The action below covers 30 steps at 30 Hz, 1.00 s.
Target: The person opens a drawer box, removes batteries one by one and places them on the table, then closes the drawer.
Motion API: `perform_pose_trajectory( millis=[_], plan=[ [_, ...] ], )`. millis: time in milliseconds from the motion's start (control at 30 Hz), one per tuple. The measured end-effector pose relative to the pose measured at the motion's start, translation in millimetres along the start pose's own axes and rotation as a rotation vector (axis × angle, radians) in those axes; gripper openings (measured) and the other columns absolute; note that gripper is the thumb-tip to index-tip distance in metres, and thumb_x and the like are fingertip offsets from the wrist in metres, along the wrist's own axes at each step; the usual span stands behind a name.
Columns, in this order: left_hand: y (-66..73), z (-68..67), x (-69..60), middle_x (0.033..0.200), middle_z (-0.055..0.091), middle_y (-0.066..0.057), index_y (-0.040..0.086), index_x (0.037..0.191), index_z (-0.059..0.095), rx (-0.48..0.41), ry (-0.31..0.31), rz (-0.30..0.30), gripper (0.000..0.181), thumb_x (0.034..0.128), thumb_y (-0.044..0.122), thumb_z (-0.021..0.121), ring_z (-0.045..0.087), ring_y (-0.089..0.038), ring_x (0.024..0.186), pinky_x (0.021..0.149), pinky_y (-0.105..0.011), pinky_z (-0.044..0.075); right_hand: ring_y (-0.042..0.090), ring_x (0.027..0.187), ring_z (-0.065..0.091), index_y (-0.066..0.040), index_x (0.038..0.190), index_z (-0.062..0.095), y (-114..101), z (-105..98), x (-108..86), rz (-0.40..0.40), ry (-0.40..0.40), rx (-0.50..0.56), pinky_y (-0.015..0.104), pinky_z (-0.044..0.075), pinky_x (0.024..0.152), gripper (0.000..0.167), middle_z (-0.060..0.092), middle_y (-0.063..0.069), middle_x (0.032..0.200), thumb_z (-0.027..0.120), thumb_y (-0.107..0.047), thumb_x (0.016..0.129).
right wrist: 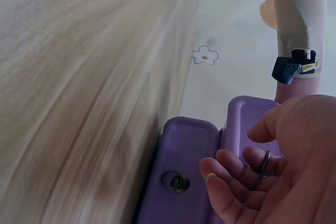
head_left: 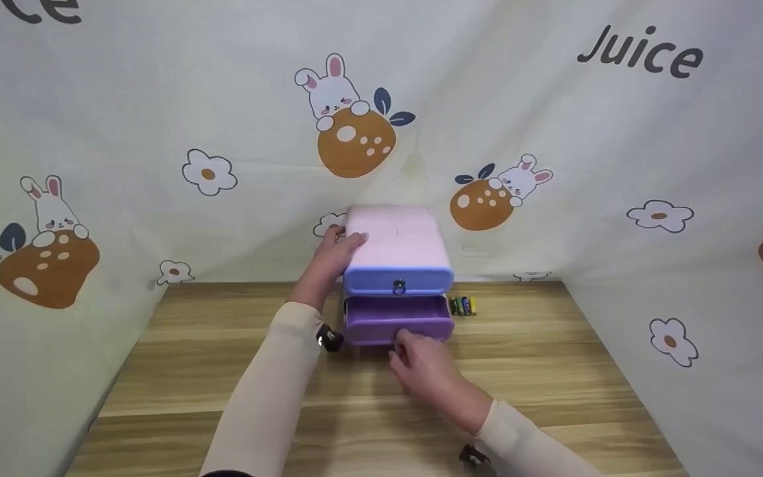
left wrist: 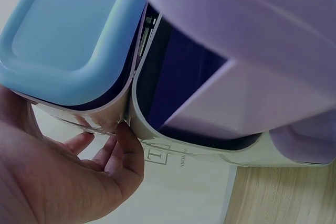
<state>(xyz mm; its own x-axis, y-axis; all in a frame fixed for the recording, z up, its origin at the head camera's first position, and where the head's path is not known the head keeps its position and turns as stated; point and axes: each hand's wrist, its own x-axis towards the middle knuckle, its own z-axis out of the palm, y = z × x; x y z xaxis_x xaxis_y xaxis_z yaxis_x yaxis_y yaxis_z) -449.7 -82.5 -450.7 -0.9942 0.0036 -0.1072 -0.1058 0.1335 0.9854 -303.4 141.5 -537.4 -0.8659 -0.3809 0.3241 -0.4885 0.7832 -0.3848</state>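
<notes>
A small drawer unit (head_left: 395, 238) with a pale pink top stands against the back cloth. Its blue upper drawer (head_left: 368, 281) is closed; the purple drawer (head_left: 371, 332) below is pulled out, and its visible inside holds nothing. My left hand (head_left: 334, 258) grips the unit's left upper edge, thumb on top, and in the left wrist view its bent fingers (left wrist: 128, 150) press the side. At the purple drawer's front, my right hand (head_left: 431, 371) hooks curled fingers on its ring pull (right wrist: 266, 161). Another purple drawer front (right wrist: 184, 135) with a ring pull shows in the right wrist view.
Several small coloured cylinders, perhaps batteries (head_left: 464, 306), lie on the wood-patterned table (head_left: 527, 371) right beside the unit. Patterned cloth (head_left: 255, 99) with rabbits and flowers encloses the back and both sides. Each sleeve carries a small black device near the wrist.
</notes>
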Motion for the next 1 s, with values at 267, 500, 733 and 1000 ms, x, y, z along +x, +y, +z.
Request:
perform_pose_trajectory(
  millis=[267,500,733,1000],
  plan=[
    [-0.2,-0.4,-0.6,0.173,0.035,-0.022,0.012,0.17,0.032,0.008,0.0,0.0,0.085,0.1036,0.051,0.068,0.042,-0.036,0.153,0.123,-0.051,0.039,0.012,0.065,0.054,-0.019,0.093,0.062,1.3,1.4,2.7,0.032,-0.003,0.033,0.033,0.05,0.06,0.014,0.058,-0.009,0.075,0.075,-0.018,0.099],
    [-0.4,0.1,-0.3,0.174,0.034,-0.023,0.013,0.171,0.031,0.015,0.001,-0.004,0.086,0.104,0.052,0.068,0.04,-0.037,0.155,0.125,-0.052,0.038,0.01,0.063,0.053,-0.019,0.093,0.062,3.7,2.2,6.9,0.037,-0.004,0.065,0.032,0.05,0.058,0.014,0.057,-0.01,0.074,0.075,-0.016,0.099],
    [-1.5,-1.3,-0.5,0.17,0.037,-0.023,0.011,0.17,0.033,0.005,-0.009,0.014,0.085,0.103,0.051,0.069,0.047,-0.036,0.147,0.12,-0.05,0.043,0.009,0.062,0.053,-0.019,0.092,0.062,1.5,2.3,11.9,0.054,-0.003,0.077,0.031,0.049,0.057,0.014,0.057,-0.01,0.072,0.073,-0.016,0.099],
    [0.7,-1.4,-0.2,0.176,0.032,-0.021,0.014,0.171,0.031,0.028,-0.003,-0.017,0.087,0.104,0.055,0.067,0.037,-0.037,0.158,0.127,-0.052,0.035,0.01,0.062,0.054,-0.019,0.092,0.062,3.2,3.7,18.0,0.053,0.008,0.084,0.032,0.051,0.058,0.013,0.057,-0.009,0.072,0.073,-0.017,0.1]
  ],
)
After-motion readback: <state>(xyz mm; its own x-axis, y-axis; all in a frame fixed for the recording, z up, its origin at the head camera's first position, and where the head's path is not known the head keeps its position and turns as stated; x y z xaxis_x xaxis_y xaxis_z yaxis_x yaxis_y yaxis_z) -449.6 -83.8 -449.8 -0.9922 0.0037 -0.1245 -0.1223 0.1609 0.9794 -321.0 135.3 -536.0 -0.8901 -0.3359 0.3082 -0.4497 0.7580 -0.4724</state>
